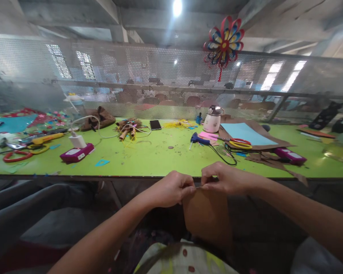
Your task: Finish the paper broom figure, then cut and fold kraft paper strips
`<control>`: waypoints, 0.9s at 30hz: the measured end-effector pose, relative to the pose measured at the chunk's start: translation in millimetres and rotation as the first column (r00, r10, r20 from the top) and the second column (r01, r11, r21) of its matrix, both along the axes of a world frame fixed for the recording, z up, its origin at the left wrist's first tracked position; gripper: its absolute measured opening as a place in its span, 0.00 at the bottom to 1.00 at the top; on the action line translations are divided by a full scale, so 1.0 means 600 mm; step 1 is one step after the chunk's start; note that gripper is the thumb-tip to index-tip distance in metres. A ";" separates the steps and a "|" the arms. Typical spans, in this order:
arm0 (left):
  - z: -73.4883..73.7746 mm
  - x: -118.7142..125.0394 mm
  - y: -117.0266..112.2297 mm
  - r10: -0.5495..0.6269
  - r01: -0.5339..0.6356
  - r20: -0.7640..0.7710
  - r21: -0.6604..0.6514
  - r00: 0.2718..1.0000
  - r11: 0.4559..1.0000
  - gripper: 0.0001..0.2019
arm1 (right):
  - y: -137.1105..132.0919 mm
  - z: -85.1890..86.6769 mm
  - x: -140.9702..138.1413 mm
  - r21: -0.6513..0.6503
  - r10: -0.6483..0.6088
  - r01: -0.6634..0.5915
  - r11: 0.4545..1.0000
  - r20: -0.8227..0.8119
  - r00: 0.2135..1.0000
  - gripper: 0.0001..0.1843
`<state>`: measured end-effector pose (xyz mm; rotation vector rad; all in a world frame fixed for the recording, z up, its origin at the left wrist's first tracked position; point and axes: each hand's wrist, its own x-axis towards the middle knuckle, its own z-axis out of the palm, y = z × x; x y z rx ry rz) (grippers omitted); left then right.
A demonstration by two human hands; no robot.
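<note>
A sheet of brown paper (206, 215) hangs down over my lap, just in front of the table edge. My left hand (175, 187) pinches its top edge at the left. Close beside it, my right hand (221, 178) pinches the same top edge, with the fingers curled in. The two hands are nearly touching, and the paper's lower part fades into shadow. Beyond my hands on the green table lies a blue glue gun (199, 140) with a black cord. Scissors with red and yellow handles (240, 143) rest to its right.
Light blue paper (250, 134) lies on brown paper at the right, near a white flask (212, 120). A phone (155, 125) and rolled brown paper tubes (128, 130) sit farther back. At the left stand a purple power strip (77, 153) and red-handled scissors (17, 156). A person's legs (42, 203) show at left.
</note>
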<state>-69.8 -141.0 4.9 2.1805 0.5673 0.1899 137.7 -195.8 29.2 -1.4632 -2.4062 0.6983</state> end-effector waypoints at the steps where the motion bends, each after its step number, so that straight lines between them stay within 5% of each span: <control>1: -0.001 0.000 0.001 -0.001 0.001 0.010 -0.028 1.000 1.000 0.12 | 0.002 0.000 0.005 -0.017 -0.002 0.002 1.000 -0.014 1.000 0.09; 11: -0.015 0.003 0.034 0.048 -0.014 0.092 -0.342 0.995 0.939 0.16 | 0.011 -0.004 0.043 -0.097 -0.134 0.123 0.988 -0.113 0.984 0.15; 19: -0.016 -0.022 0.057 0.003 0.033 0.104 -0.346 0.995 0.938 0.18 | 0.025 -0.004 0.047 -0.255 -0.307 0.219 0.942 -0.382 0.872 0.19; 27: -0.015 -0.017 0.062 0.012 0.019 0.081 -0.373 0.997 0.928 0.18 | 0.038 -0.017 0.058 -0.263 -0.315 0.217 0.940 -0.427 0.847 0.20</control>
